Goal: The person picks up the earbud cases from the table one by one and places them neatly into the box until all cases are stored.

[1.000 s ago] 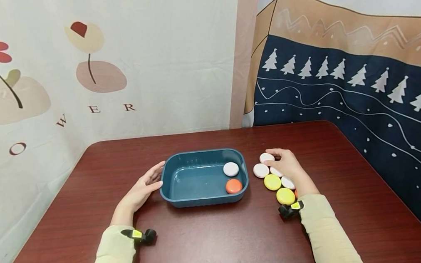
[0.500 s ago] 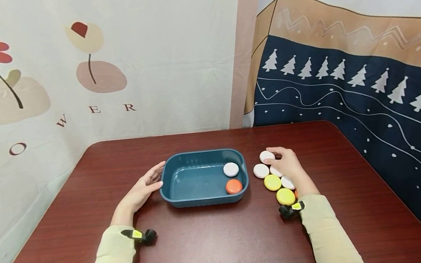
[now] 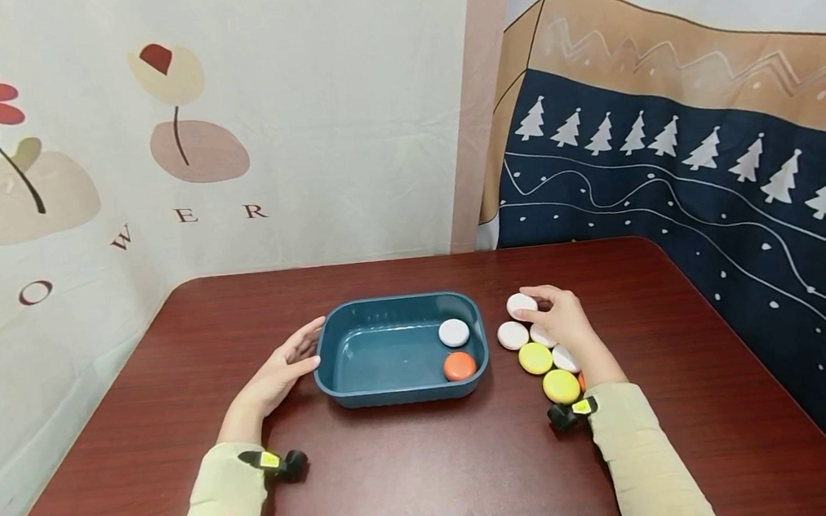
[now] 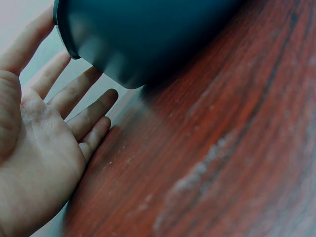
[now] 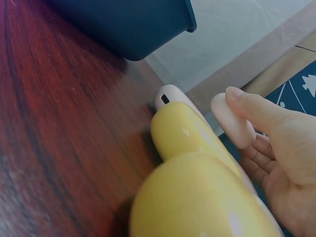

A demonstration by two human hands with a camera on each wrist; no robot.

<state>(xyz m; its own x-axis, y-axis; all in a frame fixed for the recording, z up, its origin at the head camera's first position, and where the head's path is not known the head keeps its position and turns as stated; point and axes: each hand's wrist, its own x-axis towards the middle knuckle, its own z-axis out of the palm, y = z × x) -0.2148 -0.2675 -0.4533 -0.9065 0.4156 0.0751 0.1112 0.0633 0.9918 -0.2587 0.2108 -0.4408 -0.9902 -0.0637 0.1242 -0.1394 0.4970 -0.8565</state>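
Observation:
My right hand [image 3: 562,319] pinches a rounded white disc [image 3: 520,306] between thumb and fingers. In the right wrist view the held disc [image 5: 231,120] is tilted and up off the table. Below that hand lie more discs: a white one [image 3: 512,336], two yellow ones [image 3: 536,358], and others partly hidden by the hand and wrist. My left hand [image 3: 276,376] touches the left rim of a dark teal tub [image 3: 403,396], its fingers extended and spread. Inside the tub, at its right end, lie a white disc [image 3: 454,333] and an orange disc [image 3: 459,366].
The tub and discs are on a reddish-brown wooden table [image 3: 402,472]. Patterned cloth [image 3: 343,133] hangs behind its far edge. A black wrist camera [image 3: 294,464] sits on the left sleeve, another camera [image 3: 563,416] on the right. One white disc [image 5: 170,94] has a dark slot in its edge.
The right hand has raised the pinched white disc slightly, up and away from the discs beside it. The left hand and the tub have stayed in place.

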